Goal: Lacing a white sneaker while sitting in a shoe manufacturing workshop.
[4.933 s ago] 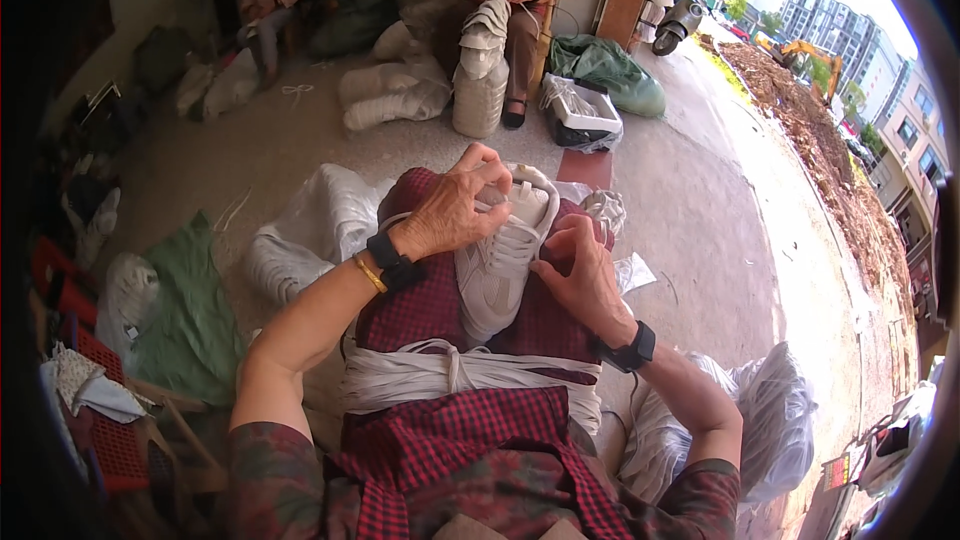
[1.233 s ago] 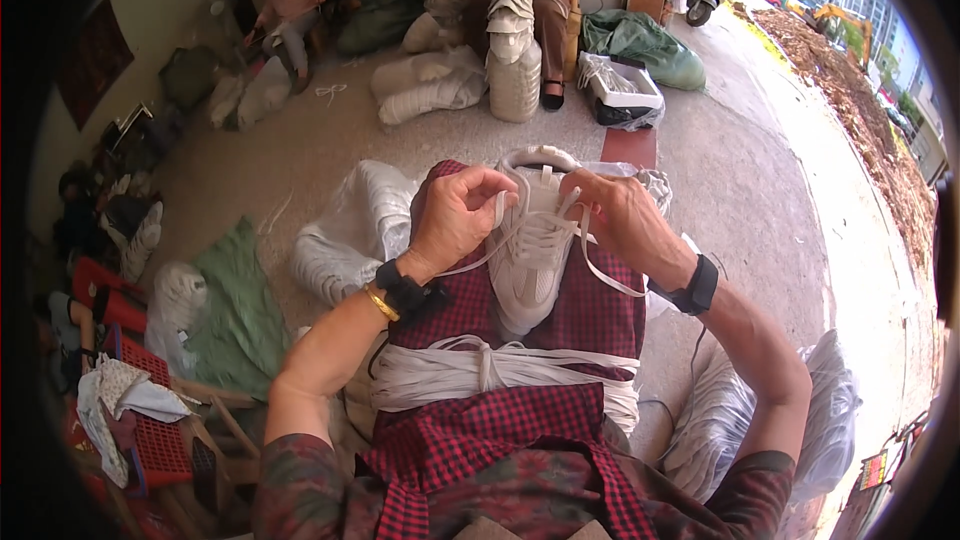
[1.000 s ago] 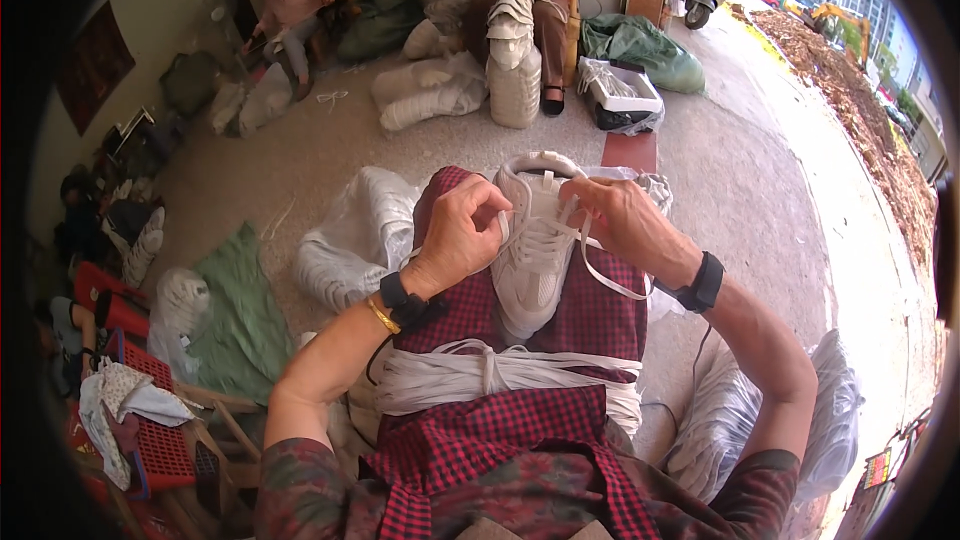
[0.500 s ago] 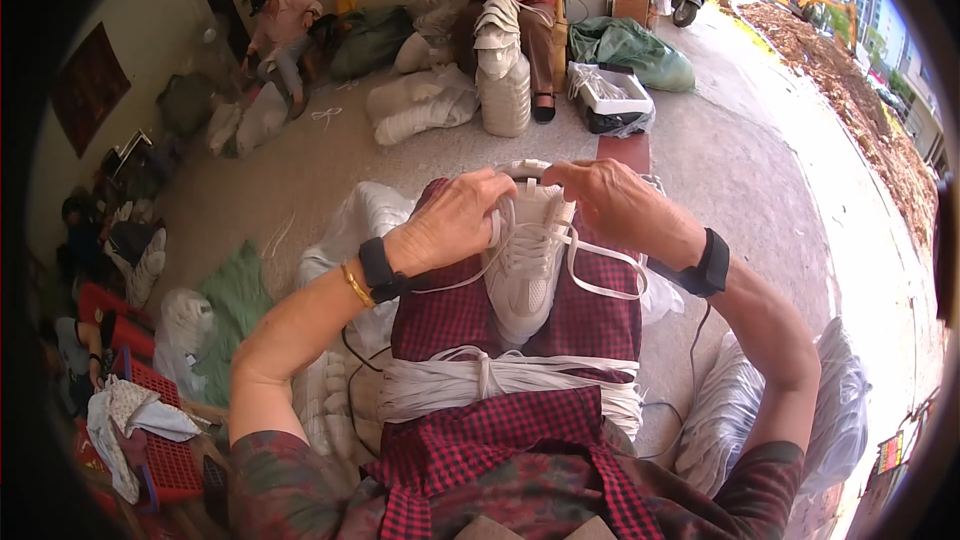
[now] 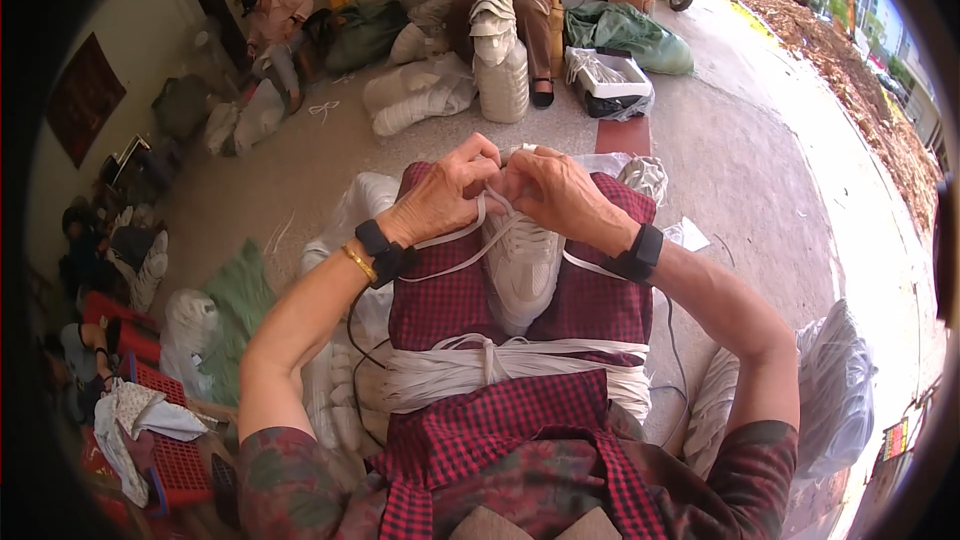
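A white lace-up sneaker [image 5: 522,275] rests between my knees on a red-and-black checked apron [image 5: 440,295], its toe toward me. At the shoe's collar my left hand [image 5: 450,190] pinches a white shoelace [image 5: 455,237]. Close beside it, my right hand [image 5: 560,190] has its fingers curled over the tongue and the lace; its fingertips are partly hidden. Lace loops hang to both sides of the shoe. Across my lap lies a tied bundle of white laces [image 5: 450,377].
Bagged stacks of white shoes [image 5: 835,390] stand at my right. A red plastic basket [image 5: 180,465] with cloth is at the left. Ahead, a co-worker [image 5: 505,0] sits behind a shoe stack [image 5: 502,80], near a white tray of laces [image 5: 610,75]. Dark cables [image 5: 672,360] run along the floor.
My hands have come closer together over the shoe's collar. The right hand has moved left, and the wide lace loop on the right has been drawn in.
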